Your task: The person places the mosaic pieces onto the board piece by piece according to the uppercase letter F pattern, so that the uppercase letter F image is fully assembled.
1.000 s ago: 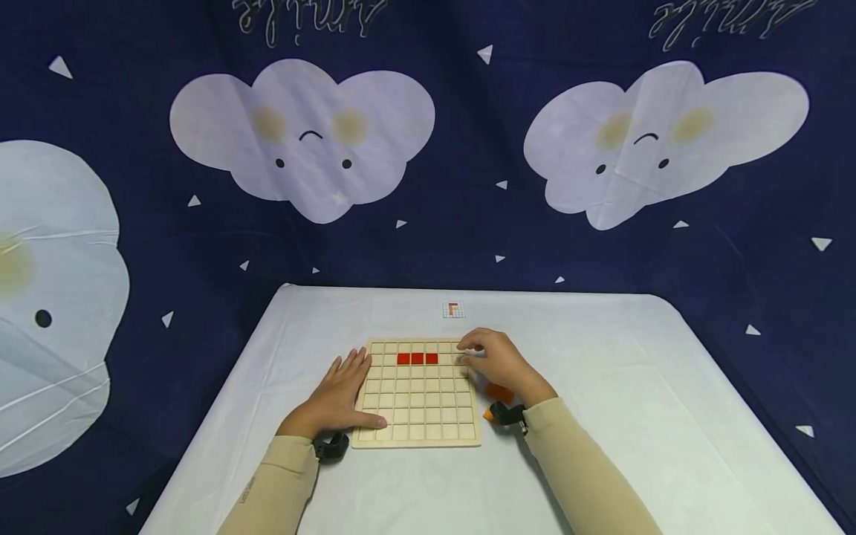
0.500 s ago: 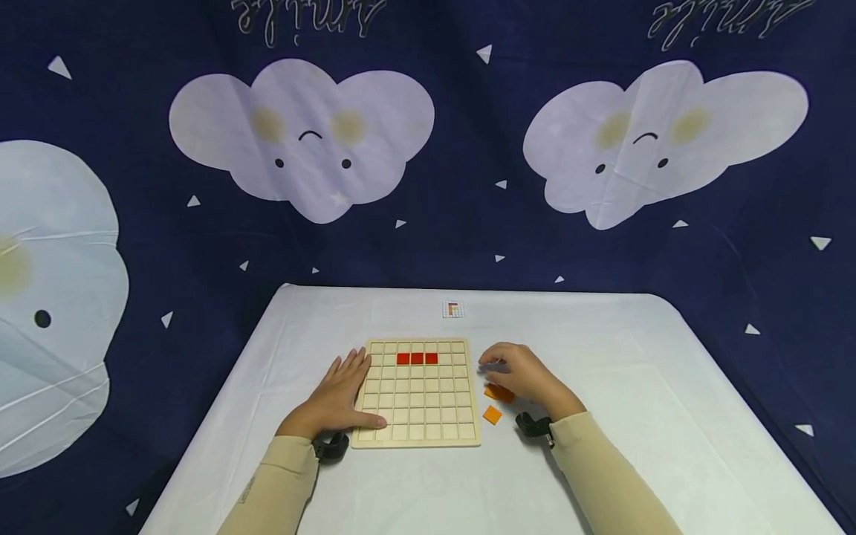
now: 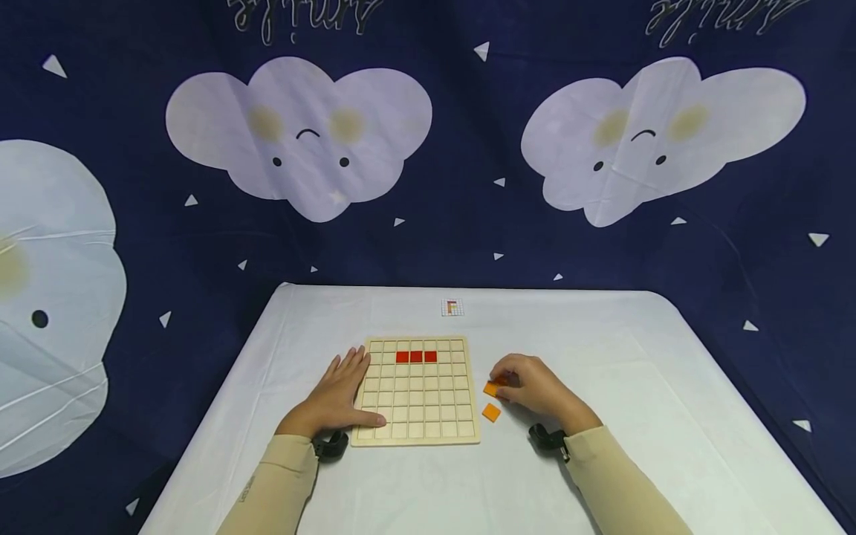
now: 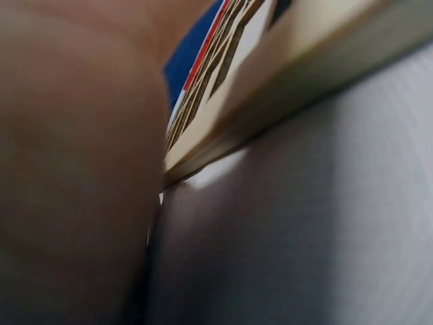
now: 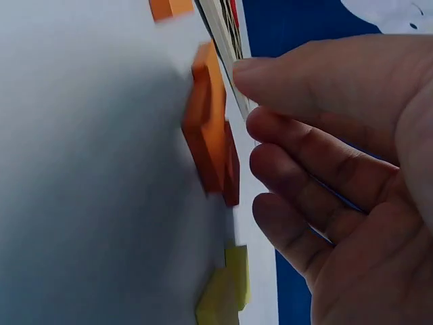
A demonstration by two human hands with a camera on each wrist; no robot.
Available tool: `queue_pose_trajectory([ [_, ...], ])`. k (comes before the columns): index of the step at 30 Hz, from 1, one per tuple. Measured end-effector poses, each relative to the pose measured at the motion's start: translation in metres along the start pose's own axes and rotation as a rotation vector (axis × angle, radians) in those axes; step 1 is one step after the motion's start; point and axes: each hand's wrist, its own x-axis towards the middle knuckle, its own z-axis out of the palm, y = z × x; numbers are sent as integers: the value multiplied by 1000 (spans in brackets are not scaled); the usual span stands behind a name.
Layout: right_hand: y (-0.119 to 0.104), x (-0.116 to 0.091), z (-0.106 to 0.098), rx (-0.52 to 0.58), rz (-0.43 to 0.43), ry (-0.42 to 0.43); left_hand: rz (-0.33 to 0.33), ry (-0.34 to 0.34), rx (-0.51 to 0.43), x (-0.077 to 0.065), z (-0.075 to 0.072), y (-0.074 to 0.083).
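Note:
My left hand [image 3: 334, 394] rests along the left edge of a wooden grid board [image 3: 421, 409], fingers spread and thumb across its lower corner. Three red square tiles [image 3: 416, 357] sit side by side in one row near the board's far edge. To the right of the board, my right hand [image 3: 538, 386] hovers at a cluster of orange tiles [image 3: 492, 388], which it partly covers. In the right wrist view its fingers are loosely bent beside the orange tiles [image 5: 208, 122], with a gap and nothing between them. A single orange tile [image 3: 491, 412] lies nearer to me.
A small printed pattern card [image 3: 452, 307] lies beyond the board. Yellow tiles [image 5: 233, 288] show past the orange ones in the right wrist view. The white tabletop [image 3: 635, 416] meets a dark blue cloth [image 3: 468, 238] with clouds behind.
My right hand has moved from the board's upper right edge, rightward and toward me, to the orange tiles. The single orange tile has come into sight. My left hand has stayed put.

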Motion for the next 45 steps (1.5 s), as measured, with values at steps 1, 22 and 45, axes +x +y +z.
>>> queue_pose_trajectory([
  [1, -2, -1, 1, 4, -14, -4, 1, 2, -2, 0, 0, 0],
  [22, -17, -23, 16, -22, -138, -59, -10, -3, -2, 1, -1, 0],
  [45, -18, -24, 17, -22, -127, -73, 5, 9, -8, 0, 0, 1],
])
